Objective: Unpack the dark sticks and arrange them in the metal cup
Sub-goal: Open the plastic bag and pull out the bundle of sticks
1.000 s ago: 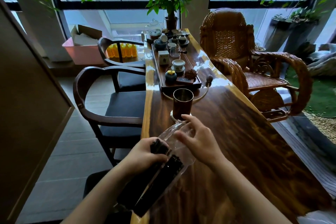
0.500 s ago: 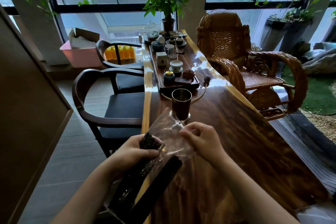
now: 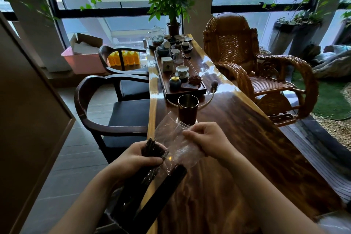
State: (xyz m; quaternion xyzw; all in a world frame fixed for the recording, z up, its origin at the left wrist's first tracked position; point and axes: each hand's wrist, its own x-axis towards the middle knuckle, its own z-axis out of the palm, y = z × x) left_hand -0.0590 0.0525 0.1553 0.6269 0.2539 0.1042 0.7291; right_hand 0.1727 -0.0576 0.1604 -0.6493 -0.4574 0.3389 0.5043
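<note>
Two containers noted. Metal cup (image 3: 188, 109): upright on the wooden table (image 3: 256, 148), mouth open; inside, only bare metal wall visible as far down as the view reaches. Long tea tray (image 3: 165, 89), just behind the cup: holds small cups, a lidded bowl, little jars, a glass pitcher.

Dark sticks (image 3: 152, 148): a bundle, near side of the cup and to its left, at the table edge. Left hand (image 3: 136, 157) wraps round the bundle, fingers curled tight; stick ends poke up above them. Right hand (image 3: 209, 138), just this side of the cup, pinches the crumpled clear plastic bag (image 3: 174, 138) between thumb and bent fingers. Bag stretches between the two hands, touching the sticks.

Hard to read: the bag's raised flap covers the cup's foot. Below the left hand the sticks merge into shadow. A second long dark piece (image 3: 163, 190) lies under the bag; whether loose or wrapped, cannot tell. Its lower end is lost in the dark near the bottom of the view.
</note>
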